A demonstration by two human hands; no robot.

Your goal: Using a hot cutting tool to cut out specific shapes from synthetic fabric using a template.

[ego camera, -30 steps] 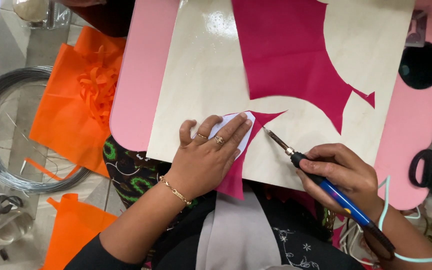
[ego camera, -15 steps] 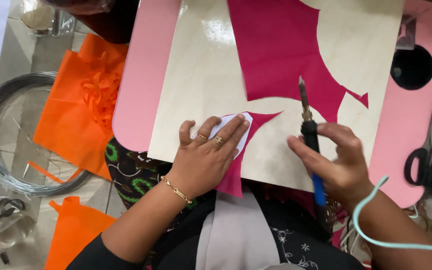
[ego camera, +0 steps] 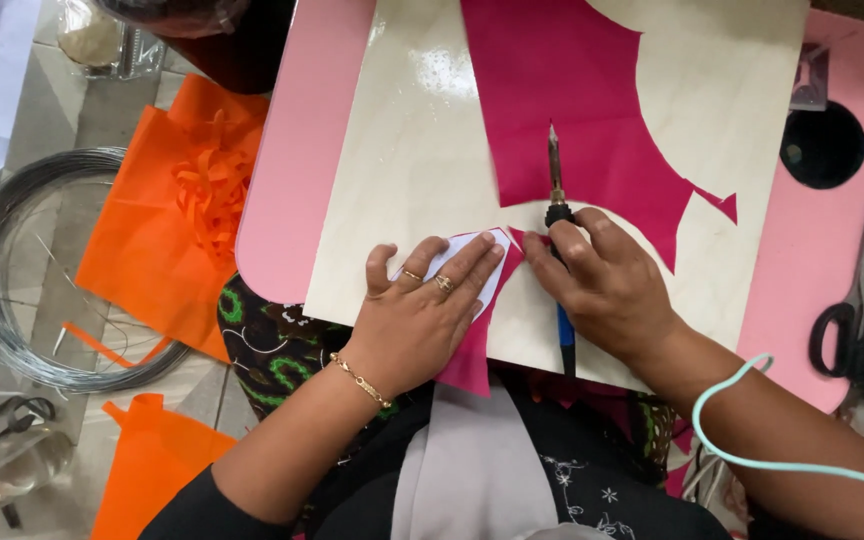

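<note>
On wooden board [ego camera: 412, 180] | left hand [ego camera: 422, 310] flat, fingers apart, on white template [ego camera: 477, 262] | right hand [ego camera: 607, 285] clamped on soldering iron [ego camera: 556, 190]

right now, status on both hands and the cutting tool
Left hand flat on white template over pink fabric. Right hand grips hot-tip tool, tip on fabric. Nothing blocking.

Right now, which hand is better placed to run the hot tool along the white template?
Probably the right hand: it grips the hot tool, while the left hand presses the white template flat.
</note>
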